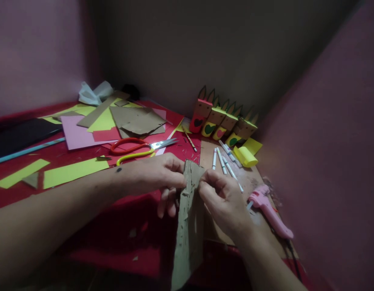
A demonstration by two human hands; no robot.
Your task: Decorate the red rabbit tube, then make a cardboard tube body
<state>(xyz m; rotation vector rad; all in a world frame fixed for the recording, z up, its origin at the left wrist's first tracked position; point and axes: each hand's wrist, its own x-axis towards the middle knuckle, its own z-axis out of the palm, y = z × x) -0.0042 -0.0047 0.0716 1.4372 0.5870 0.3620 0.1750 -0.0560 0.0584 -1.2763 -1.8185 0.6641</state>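
A long brown cardboard piece point(191, 226) with a torn, ragged left edge hangs between my hands, its lower end reaching down past the table's front edge. My left hand point(167, 178) pinches its upper left side, thumb in front and fingers behind. On the upper right side, my right hand point(221, 194) grips the cardboard between thumb and curled fingers. Beyond my left wrist lie scissors point(144, 148) with one red and one yellow handle. Several white markers point(225, 161) rest just past my right hand.
A pink glue gun point(270, 210) with a cord lies at the right. Several cardboard figures point(225, 121) with heart shapes stand at the back, near a yellow paper roll point(246, 155). Paper and cardboard sheets point(138, 119), a pencil point(189, 138) and yellow strips point(76, 171) cover the red cloth.
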